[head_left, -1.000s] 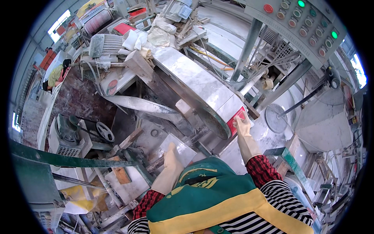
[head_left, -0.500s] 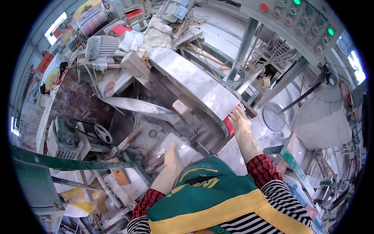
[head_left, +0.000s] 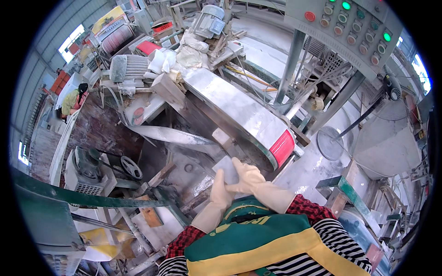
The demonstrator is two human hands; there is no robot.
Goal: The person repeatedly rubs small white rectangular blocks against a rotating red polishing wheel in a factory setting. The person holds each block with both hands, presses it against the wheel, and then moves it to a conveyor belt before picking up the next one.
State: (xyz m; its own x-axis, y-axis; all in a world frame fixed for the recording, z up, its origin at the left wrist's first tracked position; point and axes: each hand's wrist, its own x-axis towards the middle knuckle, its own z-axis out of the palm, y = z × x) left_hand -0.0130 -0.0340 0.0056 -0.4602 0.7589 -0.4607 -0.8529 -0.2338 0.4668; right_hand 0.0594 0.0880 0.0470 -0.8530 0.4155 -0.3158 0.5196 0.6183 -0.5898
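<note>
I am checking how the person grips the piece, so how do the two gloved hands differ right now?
The left hand stands upright with its fingers pointing up along the near edge of the pale grey slab, while the right hand lies across the slab from the right. The left hand sits lower and nearer the body; the right hand reaches farther toward the red-ended machine guard. Both wear cream rubber gloves and touch the same slab.

Pale grey stone tile (head_left: pixel 227 167), tilted, held before belt machine.
</note>
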